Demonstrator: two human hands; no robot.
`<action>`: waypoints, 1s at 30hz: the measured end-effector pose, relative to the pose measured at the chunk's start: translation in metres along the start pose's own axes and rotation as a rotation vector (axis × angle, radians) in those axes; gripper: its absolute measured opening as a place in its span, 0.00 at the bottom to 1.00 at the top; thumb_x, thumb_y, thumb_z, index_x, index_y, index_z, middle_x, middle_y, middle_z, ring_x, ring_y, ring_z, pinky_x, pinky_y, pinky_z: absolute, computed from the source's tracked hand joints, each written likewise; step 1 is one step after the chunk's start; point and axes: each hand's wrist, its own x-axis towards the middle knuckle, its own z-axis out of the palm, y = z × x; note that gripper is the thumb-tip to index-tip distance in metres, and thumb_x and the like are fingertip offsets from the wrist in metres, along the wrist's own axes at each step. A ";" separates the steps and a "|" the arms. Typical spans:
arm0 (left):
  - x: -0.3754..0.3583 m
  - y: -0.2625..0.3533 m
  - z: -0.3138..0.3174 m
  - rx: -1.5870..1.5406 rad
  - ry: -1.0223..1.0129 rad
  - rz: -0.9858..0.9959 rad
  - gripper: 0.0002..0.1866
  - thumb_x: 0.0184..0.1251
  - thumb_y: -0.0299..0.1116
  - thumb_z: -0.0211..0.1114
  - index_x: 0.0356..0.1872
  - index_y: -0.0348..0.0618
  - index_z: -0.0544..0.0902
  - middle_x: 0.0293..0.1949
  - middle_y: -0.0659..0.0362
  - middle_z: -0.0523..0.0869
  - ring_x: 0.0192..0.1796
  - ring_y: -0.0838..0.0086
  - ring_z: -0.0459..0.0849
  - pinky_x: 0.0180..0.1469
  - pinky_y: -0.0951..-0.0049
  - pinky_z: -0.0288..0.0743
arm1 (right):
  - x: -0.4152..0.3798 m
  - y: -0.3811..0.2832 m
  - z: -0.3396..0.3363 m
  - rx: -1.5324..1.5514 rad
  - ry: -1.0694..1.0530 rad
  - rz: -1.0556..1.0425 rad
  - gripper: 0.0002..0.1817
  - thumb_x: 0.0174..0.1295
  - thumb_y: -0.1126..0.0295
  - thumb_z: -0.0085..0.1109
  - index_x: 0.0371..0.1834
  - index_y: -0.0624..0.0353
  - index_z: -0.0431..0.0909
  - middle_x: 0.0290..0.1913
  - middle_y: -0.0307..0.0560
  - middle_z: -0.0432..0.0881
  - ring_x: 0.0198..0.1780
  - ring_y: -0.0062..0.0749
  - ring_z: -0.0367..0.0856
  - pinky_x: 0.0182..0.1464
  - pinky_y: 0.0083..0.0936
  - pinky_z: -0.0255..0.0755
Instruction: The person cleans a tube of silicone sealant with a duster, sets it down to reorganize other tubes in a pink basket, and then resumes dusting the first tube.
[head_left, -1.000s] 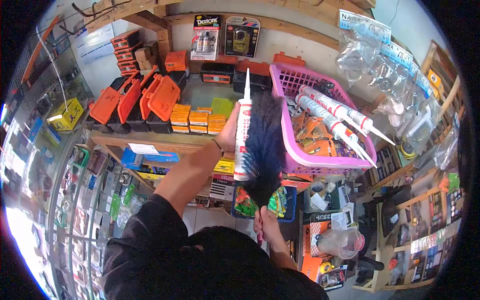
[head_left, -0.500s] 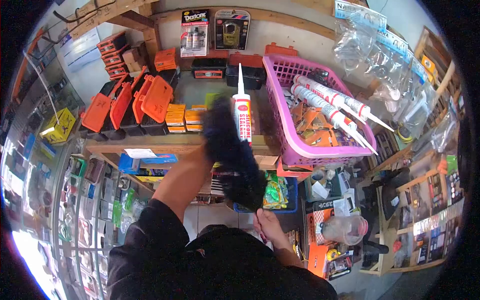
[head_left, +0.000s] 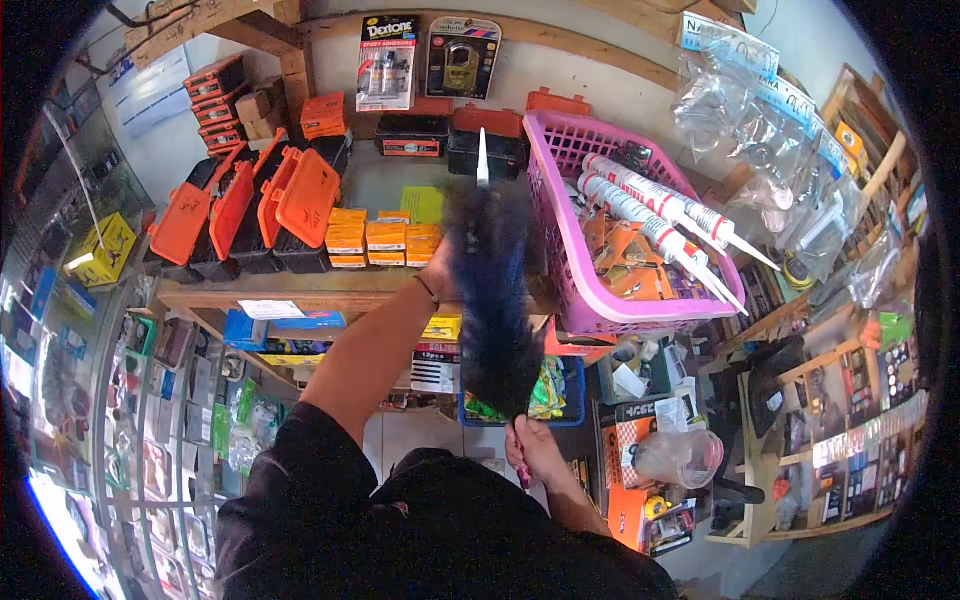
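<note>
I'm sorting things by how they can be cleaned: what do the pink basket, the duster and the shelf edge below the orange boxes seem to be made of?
Basket: smooth plastic, semi-gloss, judging by its moulded rim and evenly pierced walls.
Duster: soft, dark, fluffy strands, perhaps feathers or synthetic fibre; blur leaves that open.
Shelf edge: apparently wood, from its brown, matt look.
</note>
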 end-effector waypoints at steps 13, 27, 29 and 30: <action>-0.007 0.003 0.013 -0.039 -0.022 -0.053 0.34 0.58 0.63 0.40 0.53 0.45 0.69 0.48 0.55 0.76 0.48 0.66 0.75 0.53 0.63 0.68 | 0.000 -0.003 0.003 0.116 0.031 -0.041 0.22 0.63 0.51 0.37 0.21 0.56 0.64 0.10 0.35 0.61 0.10 0.19 0.57 0.13 0.16 0.52; -0.009 0.000 0.009 0.046 0.003 -0.040 0.16 0.58 0.49 0.55 0.35 0.47 0.74 0.24 0.62 0.78 0.25 0.75 0.78 0.29 0.72 0.76 | -0.002 0.000 -0.018 0.092 0.045 -0.103 0.21 0.63 0.51 0.36 0.23 0.55 0.65 0.10 0.36 0.60 0.09 0.20 0.57 0.12 0.17 0.53; -0.009 -0.003 0.016 -0.014 0.093 -0.035 0.14 0.59 0.47 0.56 0.35 0.46 0.74 0.24 0.62 0.78 0.24 0.77 0.78 0.28 0.74 0.75 | -0.007 0.001 -0.018 0.078 0.058 -0.069 0.21 0.63 0.50 0.36 0.23 0.55 0.65 0.10 0.36 0.60 0.09 0.20 0.56 0.12 0.17 0.53; -0.001 -0.001 -0.006 0.072 0.014 -0.021 0.15 0.59 0.46 0.55 0.38 0.46 0.74 0.26 0.62 0.79 0.26 0.76 0.79 0.30 0.73 0.76 | -0.009 0.000 -0.018 0.087 0.056 -0.074 0.21 0.63 0.50 0.36 0.23 0.55 0.65 0.10 0.36 0.60 0.09 0.20 0.56 0.12 0.17 0.53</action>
